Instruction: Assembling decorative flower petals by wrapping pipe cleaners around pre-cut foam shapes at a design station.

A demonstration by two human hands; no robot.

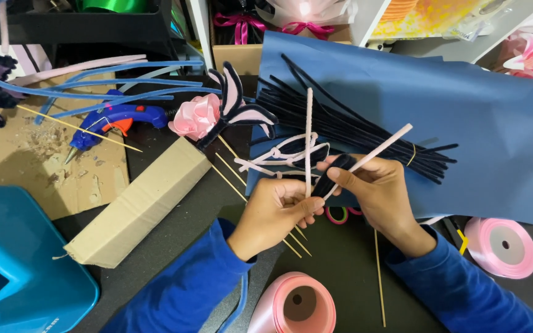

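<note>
Both hands [334,191] pinch pink pipe cleaners [308,142]; one upright, one slanting up-right.

A long, plain brown cardboard box [140,200] lay slantwise on the dark table, left of centre. Behind it, another open brown cardboard box [239,57] stood at the back edge. Neither showed a readable label, and no screen or sign appeared.

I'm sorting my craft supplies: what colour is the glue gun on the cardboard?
The glue gun is blue with an orange trigger, seen in the head view.
</note>
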